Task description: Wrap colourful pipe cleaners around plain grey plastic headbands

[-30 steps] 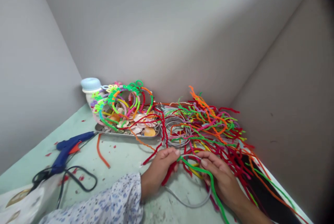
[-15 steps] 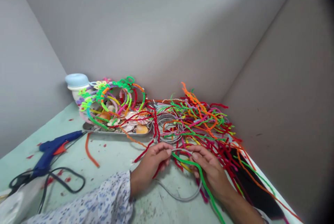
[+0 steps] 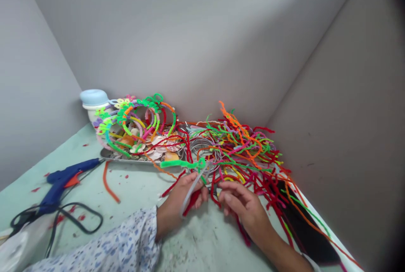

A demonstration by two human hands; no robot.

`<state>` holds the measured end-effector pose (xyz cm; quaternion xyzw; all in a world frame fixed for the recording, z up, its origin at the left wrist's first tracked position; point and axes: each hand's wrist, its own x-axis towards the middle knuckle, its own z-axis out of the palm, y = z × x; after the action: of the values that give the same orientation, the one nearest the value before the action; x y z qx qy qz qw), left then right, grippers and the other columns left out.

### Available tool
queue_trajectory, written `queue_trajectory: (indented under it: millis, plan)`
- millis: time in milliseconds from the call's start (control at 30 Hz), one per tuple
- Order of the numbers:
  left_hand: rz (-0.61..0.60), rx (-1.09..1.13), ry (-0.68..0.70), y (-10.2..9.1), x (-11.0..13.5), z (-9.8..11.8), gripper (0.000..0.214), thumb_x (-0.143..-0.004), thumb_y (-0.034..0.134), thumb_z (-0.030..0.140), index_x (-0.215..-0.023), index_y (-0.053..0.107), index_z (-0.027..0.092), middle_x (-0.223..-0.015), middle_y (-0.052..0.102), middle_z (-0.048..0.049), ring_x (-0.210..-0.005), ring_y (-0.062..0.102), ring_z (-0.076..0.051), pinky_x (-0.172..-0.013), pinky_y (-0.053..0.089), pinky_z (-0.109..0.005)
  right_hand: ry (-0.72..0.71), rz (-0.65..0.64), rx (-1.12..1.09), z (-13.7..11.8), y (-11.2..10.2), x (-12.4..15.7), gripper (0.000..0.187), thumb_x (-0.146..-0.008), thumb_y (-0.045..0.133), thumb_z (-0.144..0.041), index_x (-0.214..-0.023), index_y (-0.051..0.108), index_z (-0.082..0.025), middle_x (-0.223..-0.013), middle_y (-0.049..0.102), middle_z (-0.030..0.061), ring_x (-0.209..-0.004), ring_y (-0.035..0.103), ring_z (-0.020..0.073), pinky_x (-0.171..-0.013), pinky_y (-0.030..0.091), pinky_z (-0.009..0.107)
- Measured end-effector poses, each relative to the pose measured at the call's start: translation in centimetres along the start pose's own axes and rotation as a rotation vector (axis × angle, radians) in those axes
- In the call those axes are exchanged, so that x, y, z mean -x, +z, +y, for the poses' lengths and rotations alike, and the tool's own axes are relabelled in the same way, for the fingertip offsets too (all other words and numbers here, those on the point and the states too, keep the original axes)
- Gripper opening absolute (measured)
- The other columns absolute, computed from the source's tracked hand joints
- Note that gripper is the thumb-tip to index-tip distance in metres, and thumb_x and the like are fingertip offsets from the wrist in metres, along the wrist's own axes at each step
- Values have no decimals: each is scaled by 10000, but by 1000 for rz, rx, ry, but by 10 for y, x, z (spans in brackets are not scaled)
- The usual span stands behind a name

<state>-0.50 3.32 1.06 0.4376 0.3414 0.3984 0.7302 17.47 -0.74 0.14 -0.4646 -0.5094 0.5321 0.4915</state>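
Note:
My left hand (image 3: 182, 198) is closed, pinching a grey wire ring (image 3: 190, 191) that is blurred by motion. A green pipe cleaner (image 3: 179, 164) is looped around the wire above my fingertips, its free end pointing left. Just to the right, my right hand (image 3: 245, 206) is half curled, with thumb and forefinger a little apart and nothing visible between them. Under and behind the hands lie red pipe cleaners (image 3: 221, 177). A small dark object between the hands is too unclear to name.
Behind the hands are a coil of grey wire (image 3: 204, 147) and a heap of coloured pipe cleaners (image 3: 247, 145). Pipe-cleaner hoops (image 3: 142, 111) rest on a metal tray (image 3: 133, 161) of shells. A blue glue gun (image 3: 58, 183), its cord and a blue-lidded bottle (image 3: 94, 99) stand left.
The green pipe cleaner, which ran down past my right hand, now loops on the wire and points left. The wire ring has swung up to the left. My right hand has come off it.

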Motion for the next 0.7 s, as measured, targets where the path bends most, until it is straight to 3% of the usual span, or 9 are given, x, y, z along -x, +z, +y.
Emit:
queue_trajectory:
  millis: [133, 367, 567, 700]
  plan:
    - [-59, -136, -11, 6, 5, -3, 252, -839, 552, 398, -804, 530, 150, -594, 639, -8, -376, 434, -59, -377, 285, -164, -48, 4, 142, 6, 3, 3, 235, -830, 637, -368, -1011, 647, -219, -784, 633, 7, -598, 561, 126, -548, 466, 246]
    - [-97, -131, -33, 8, 6, -7, 273, -835, 558, 438, -824, 502, 172, -554, 583, 25, -398, 502, -91, -395, 326, -181, -207, -88, 321, 12, 3, 4, 212, -858, 606, -287, -1059, 626, -222, -823, 635, 21, -717, 586, 154, -647, 474, 262]
    - [2, -42, 31, 6, 3, -7, 251, -780, 665, 390, -803, 567, 160, -675, 614, -2, -502, 515, -87, -466, 350, -194, -251, -39, 400, 8, 4, 7, 153, -868, 582, -312, -983, 604, -213, -847, 609, 25, -709, 563, 147, -635, 459, 249]
    - [69, 64, 114, 1, -1, -17, 262, -748, 706, 373, -844, 577, 168, -705, 547, 30, -532, 479, -79, -484, 380, -192, -190, -79, 402, 10, 4, 8, 153, -874, 571, -338, -949, 584, -206, -780, 593, 13, -664, 551, 143, -594, 450, 243]
